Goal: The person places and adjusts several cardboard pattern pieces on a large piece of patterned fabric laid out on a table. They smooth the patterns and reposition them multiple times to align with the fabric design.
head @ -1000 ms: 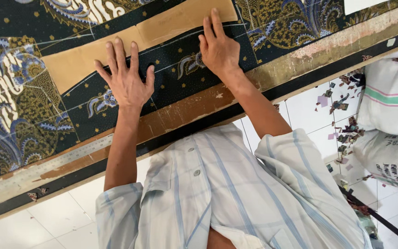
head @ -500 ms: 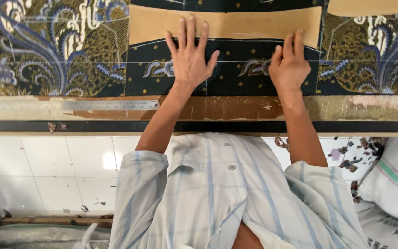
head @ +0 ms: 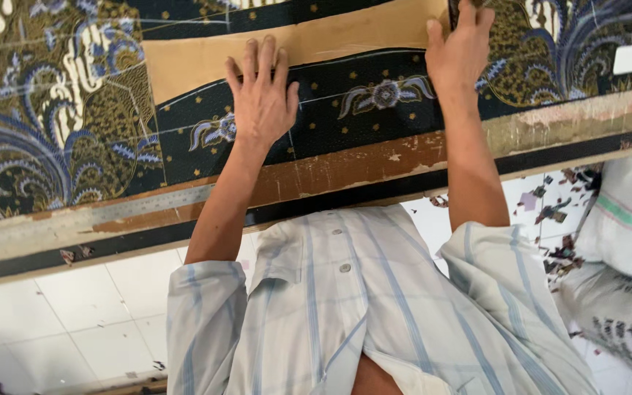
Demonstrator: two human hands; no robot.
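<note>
The left hand (head: 261,99) lies flat on the patterned cloth (head: 74,139), fingers spread and pointing away from the body, with the fingertips (head: 257,51) overlapping the lower edge of the brown card template (head: 309,44). Its forearm runs straight back from the template, across the worn wooden table edge (head: 345,172), to a rolled striped sleeve. The right hand (head: 459,55) sits at the template's right end, palm down, fingers held together rather than splayed; its fingertips close around a small dark object (head: 453,9) at the top border of the view, though what the object is cannot be told. That forearm also crosses the table edge at a steep angle.

The template lies on the cloth as a long, gently curved strip, its left end squared off well to the left of the left hand. A dark band with small gold dots and a pale flower motif runs along the template's near side, between the two hands. A metal ruler (head: 155,208) lies along the table edge, below and left of the template. Below the table edge is white tiled floor (head: 74,314), and far to the right of the template stand white sacks (head: 623,234) with cloth scraps scattered beside them.
</note>
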